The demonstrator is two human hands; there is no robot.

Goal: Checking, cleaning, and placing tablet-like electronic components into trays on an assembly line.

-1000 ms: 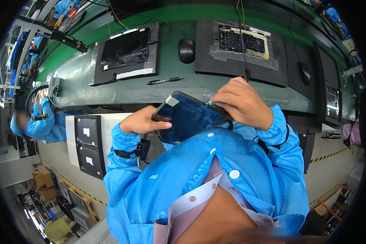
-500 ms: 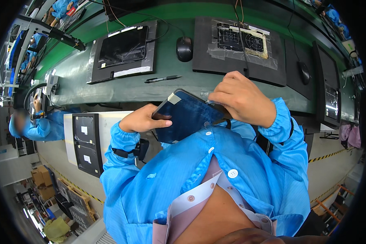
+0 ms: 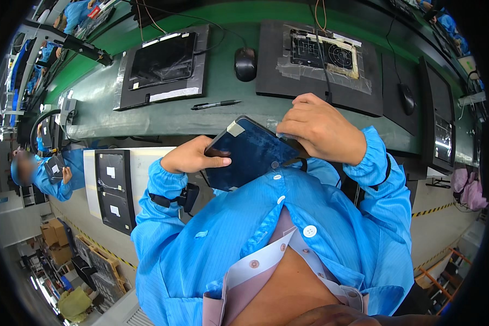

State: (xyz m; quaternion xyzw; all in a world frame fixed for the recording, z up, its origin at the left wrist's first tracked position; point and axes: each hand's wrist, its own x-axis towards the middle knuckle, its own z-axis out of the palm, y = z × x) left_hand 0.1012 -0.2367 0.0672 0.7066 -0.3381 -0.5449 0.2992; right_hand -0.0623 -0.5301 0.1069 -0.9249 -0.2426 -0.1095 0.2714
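A dark, glossy tablet with a pale tape piece at its far left corner is held tilted in front of my chest. My left hand grips its left edge, the thumb lying on the dark face. At the opposite edge, my right hand is closed, with thumb and fingertips pressed together beside the tablet's rim. Whatever those fingertips pinch is hidden or too small to make out. Beyond the tablet, a black pen lies on the green bench.
Across the bench are a taped-down tablet on a dark board, a black mouse and a second board with a target-patterned panel. A black tray stands at left. Beyond it sits a co-worker in blue.
My right fingertips have shifted slightly at the tablet's edge; the tablet stays nearly in place. At left, the co-worker's arms have moved, and dark flat panels now show in their hands.
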